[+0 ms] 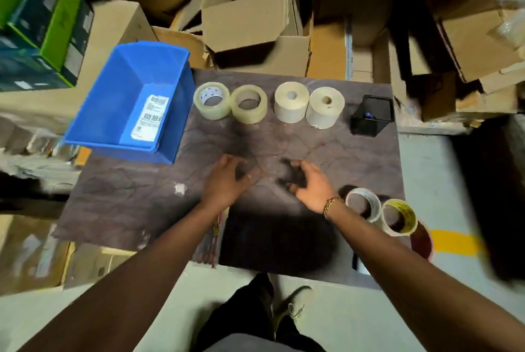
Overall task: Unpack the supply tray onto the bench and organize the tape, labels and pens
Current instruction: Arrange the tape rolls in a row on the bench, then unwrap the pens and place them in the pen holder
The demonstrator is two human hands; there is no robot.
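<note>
A blue supply tray [93, 113] stands at the bench's far left, holding only a white shipping label [149, 118]. Along the far edge sit two clear tape rolls [211, 100] [249, 104], then two white label rolls [291, 102] [325, 107], then a black pen holder [372, 115] with a blue pen tip showing. My left hand [227, 181] hovers over the bench's middle, fingers loosely curled, holding nothing. My right hand [311, 184] is beside it, fingers spread and curled, empty. Two more tape rolls [365, 204] [399, 216] stand on edge by my right wrist.
The dark brown bench [127, 195] is small, with its edges close on all sides. Open cardboard boxes [255, 19] are piled behind it. Green boxes [48, 24] stack at far left. A reddish container [423, 241] sits at the bench's near right corner.
</note>
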